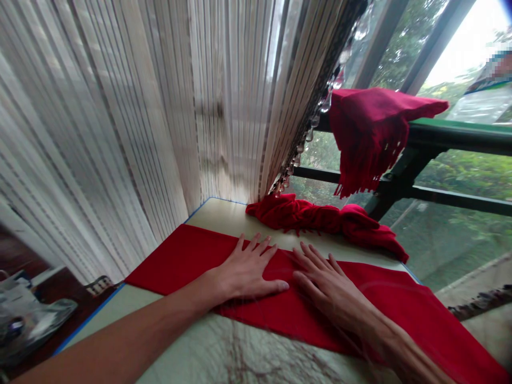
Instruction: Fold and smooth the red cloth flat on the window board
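Observation:
A long red cloth [188, 256], which looks like a folded scarf, lies flat across the pale table [160, 314]. My left hand [250, 272] presses flat on its middle with the fingers spread. Beside it on the right, my right hand [320, 274] rests on the same cloth, palm down and fingers stretched out. The two hands are close but apart, and neither grips anything. The cloth's right end runs past my right forearm and over the lower right of the view.
A bunched red scarf [320, 213] lies along the table's far edge. Another red fringed scarf [372, 128] hangs over the dark window rail [460, 136]. A striped curtain [160, 106] with beads borders the table at the back left. Plastic-wrapped items [28, 320] sit at the lower left.

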